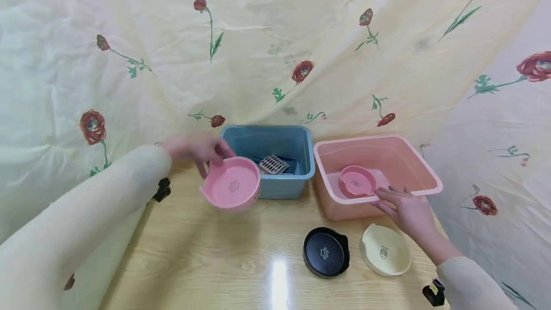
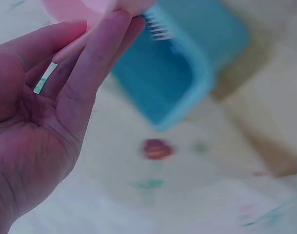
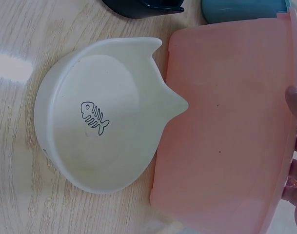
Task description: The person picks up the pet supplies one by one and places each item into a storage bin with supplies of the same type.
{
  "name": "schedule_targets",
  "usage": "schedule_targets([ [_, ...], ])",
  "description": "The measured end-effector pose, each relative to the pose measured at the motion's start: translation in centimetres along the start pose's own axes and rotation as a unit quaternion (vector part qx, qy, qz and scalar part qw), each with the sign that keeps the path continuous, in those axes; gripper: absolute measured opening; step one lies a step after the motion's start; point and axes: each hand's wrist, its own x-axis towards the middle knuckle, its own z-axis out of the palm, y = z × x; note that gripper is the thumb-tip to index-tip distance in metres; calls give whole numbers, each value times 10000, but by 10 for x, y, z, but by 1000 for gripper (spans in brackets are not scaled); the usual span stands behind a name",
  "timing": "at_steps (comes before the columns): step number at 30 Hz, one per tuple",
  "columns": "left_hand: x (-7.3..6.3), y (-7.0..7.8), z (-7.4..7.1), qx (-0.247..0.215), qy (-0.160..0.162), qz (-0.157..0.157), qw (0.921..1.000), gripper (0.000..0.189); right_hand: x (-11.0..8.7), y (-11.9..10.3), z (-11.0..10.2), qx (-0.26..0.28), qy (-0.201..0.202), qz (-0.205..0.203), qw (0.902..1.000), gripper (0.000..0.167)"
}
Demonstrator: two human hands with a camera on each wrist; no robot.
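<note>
In the head view my left hand [image 1: 211, 151] pinches the rim of a pink pet bowl [image 1: 232, 183] with a paw print inside, holding it tilted above the table. The left wrist view shows the fingers [image 2: 92, 63] and thumb on its edge. My right hand [image 1: 402, 207] rests on the near rim of a pink bin [image 1: 413, 166], fingers extended over it. A smaller-looking pink bowl [image 1: 357, 181] lies inside that bin. Beside the bin's front, a cream bowl [image 3: 99, 122] with a fishbone print and a black bowl [image 1: 326, 252] with a paw print stand on the table.
A blue bin [image 1: 281, 188] stands at the back, left of the pink bin, with a grey slotted scoop [image 1: 273, 164] and dark blue items in it. Floral cloth [image 1: 258, 61] hangs behind. The wooden table [image 1: 193, 262] reflects a bright light.
</note>
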Motion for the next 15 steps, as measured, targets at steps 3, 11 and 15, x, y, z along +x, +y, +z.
schedule_targets([
  [3,12,43,-21,404,0,114,9991,45,-1,1,1,-35,9,-8,10000,68],
  [11,69,126,-40,690,334,480,9959,45,1,-2,-3,60,-115,115,9998,46],
  [15,105,147,-31,678,188,815,9942,43,0,-5,-5,77,-205,234,9995,47],
])
